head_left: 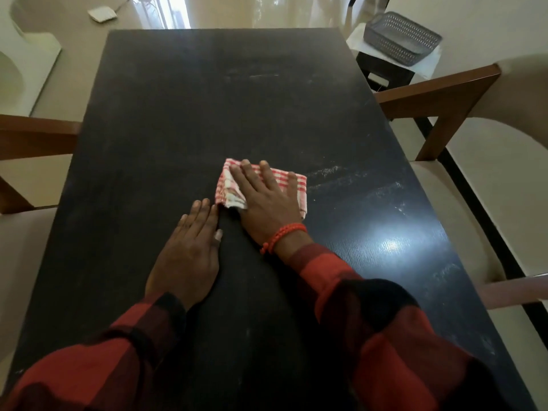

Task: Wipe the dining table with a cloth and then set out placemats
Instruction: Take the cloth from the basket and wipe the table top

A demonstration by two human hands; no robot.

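while right hand [268,200] presses cloth [293,180] | left hand [189,250] flat on table [178,114]

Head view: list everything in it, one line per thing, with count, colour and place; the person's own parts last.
dining table: one, black, fills the middle of the view.
cloth: one, red and white check, folded, on the table near its middle.
chairs: two, brown wood with pale seats, one on each side of the table.
basket: one, grey, perforated, on white sheets on a dark stand at far right.
white object: one, on the floor at far left; I cannot tell what it is.
bracelet: one, red, on the right wrist.
sleeves: two, red and black check.
left hand: flat on the bare table.
right hand: flat, pressing on the cloth.
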